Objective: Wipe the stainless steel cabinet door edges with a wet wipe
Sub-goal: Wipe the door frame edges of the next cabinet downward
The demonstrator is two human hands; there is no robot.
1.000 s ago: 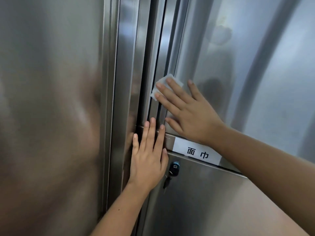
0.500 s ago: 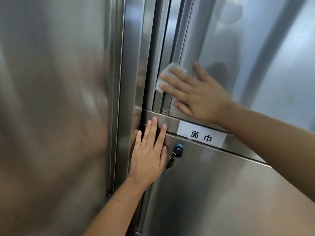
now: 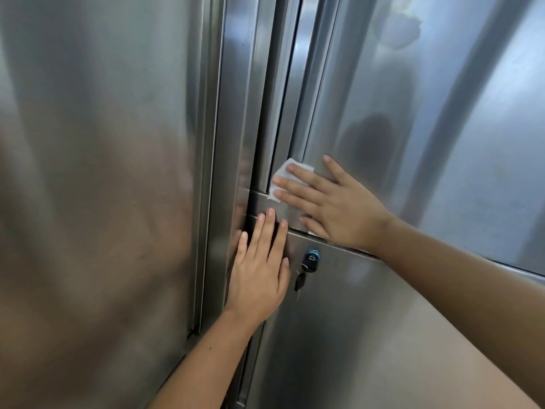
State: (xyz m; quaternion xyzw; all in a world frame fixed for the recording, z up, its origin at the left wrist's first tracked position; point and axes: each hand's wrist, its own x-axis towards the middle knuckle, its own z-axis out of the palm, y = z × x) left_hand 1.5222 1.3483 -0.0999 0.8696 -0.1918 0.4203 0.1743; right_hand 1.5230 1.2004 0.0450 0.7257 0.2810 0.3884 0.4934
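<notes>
Since the right grip [image 3: 339,214] has slid down the upper door's edge [image 3: 290,128] over the last second, the wipe [image 3: 281,175] now sits at the foot of that edge, left of centre in the frame. Its lower corner touches the cross rail [image 3: 265,206]. That grip lies flat, its straight fingers pressing the wipe to the steel with nothing curled round it. The palm now covers the white label that showed below it before, and only a sliver peeks out beside the thumb. The left grip [image 3: 259,273] has kept its spot. Its fingers are straight and flat on the lower door [image 3: 368,335] near the left edge, just left of the blue lock [image 3: 311,258] and the key [image 3: 300,281] hanging from it, and it holds nothing.

By my reading, one downward pass of this vertical edge is about done. What remains looks like the rail, the lower door's edge, and perhaps another pass higher up, where a smudge [image 3: 398,31] marks the panel at upper right. With only flat fingers holding it, the wipe could bunch or slip as it turns onto the rail.
</notes>
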